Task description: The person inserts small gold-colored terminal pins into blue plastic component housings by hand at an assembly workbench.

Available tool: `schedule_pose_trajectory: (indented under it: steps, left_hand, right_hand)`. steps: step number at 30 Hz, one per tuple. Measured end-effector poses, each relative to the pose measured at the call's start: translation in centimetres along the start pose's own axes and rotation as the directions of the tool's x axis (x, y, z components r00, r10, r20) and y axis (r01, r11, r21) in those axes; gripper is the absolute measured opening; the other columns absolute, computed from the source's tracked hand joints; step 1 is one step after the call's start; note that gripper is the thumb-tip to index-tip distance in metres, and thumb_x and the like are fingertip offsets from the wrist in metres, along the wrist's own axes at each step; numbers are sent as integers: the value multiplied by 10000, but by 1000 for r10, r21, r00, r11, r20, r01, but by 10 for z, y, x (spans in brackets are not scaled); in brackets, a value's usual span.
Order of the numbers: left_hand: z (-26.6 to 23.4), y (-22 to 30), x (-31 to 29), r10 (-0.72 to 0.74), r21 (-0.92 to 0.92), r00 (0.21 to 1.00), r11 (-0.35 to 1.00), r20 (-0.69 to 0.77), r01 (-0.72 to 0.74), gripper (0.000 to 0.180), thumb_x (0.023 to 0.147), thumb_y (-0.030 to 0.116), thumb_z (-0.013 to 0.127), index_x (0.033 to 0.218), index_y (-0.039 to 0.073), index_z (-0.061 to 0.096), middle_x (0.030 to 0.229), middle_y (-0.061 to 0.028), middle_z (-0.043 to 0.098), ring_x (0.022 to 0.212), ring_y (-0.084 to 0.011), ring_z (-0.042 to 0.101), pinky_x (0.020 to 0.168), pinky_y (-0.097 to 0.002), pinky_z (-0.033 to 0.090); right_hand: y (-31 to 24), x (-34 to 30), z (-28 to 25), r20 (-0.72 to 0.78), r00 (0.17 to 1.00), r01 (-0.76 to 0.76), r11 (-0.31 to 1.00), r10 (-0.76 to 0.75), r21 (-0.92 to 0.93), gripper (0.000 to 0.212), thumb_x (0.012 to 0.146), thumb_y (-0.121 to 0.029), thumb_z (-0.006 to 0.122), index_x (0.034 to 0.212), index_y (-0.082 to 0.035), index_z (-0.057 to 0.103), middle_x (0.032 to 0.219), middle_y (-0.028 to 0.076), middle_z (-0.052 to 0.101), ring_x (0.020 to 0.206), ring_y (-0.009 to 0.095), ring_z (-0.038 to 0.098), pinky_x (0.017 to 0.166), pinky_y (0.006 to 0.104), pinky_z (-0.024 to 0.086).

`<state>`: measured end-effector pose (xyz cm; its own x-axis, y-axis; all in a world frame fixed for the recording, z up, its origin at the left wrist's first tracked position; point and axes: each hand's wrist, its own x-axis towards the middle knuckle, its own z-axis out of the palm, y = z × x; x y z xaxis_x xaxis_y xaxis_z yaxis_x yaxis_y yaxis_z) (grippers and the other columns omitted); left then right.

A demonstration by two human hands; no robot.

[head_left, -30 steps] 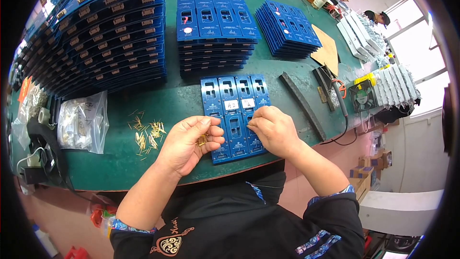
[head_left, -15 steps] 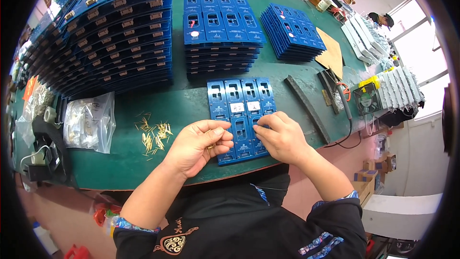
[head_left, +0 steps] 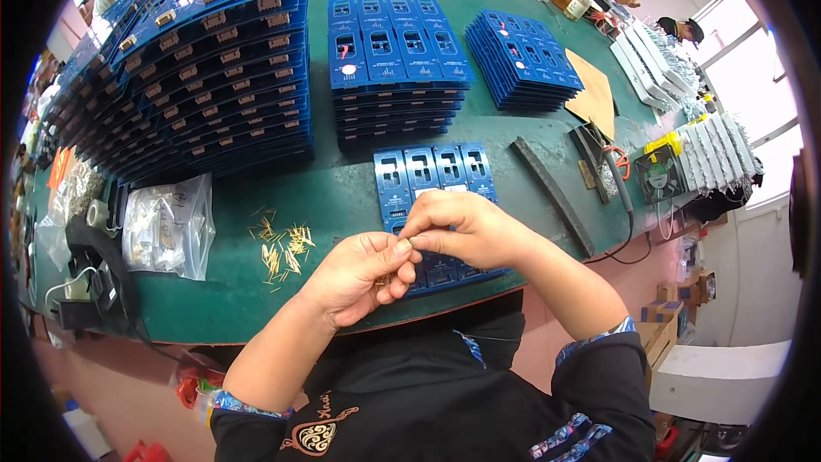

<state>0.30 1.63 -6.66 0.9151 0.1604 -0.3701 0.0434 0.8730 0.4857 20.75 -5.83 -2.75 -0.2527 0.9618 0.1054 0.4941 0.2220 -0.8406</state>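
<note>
My left hand [head_left: 363,278] is curled closed in front of a blue circuit-board panel [head_left: 393,195], and a glint of gold pins shows inside its fingers. Thumb and forefinger of my right hand [head_left: 462,227] are pinched together, touching the left fingertips; whatever is between them is too small to make out. Both hands cover much of the lower part of the panel, which lies flat near the table's front edge. Left of my hands, a loose pile of thin gold pins [head_left: 286,250] lies on the green table [head_left: 248,295].
Tall stacks of blue boards [head_left: 214,77] stand at the left, with smaller stacks [head_left: 398,60] at the back middle and back right [head_left: 526,60]. A plastic bag [head_left: 168,227], a dark bar [head_left: 552,197], a soldering iron [head_left: 623,175] and a small fan [head_left: 658,175] flank the work area. Co-workers sit beyond.
My right hand has moved left from the panel to meet the left hand's fingertips. The left hand stays closed in nearly the same place.
</note>
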Motion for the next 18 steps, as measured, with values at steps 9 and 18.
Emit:
schedule_pose_trajectory:
  steps: [9, 18]
  left_hand:
    - [6, 9, -4, 259, -120, 914, 944, -313, -308, 201, 965, 111, 513, 1067, -53, 567, 953, -140, 645, 840, -208, 656, 743, -279, 571]
    - [0, 7, -4, 264, -107, 904, 943, -336, -315, 225, 960, 36, 473, 1139, -88, 529, 1076, -225, 636, 967, -295, 668, 822, -325, 591]
  right_hand:
    - [6, -32, -11, -387, 912, -148, 989, 133, -9, 73, 860, -66, 628, 859, 3, 602, 851, 76, 554, 788, 174, 553, 706, 289, 441]
    - [10, -62, -5, -275, 949, -252, 890, 151, -380, 58, 814, -63, 660, 821, -25, 617, 813, 104, 566, 747, 285, 588, 661, 358, 473]
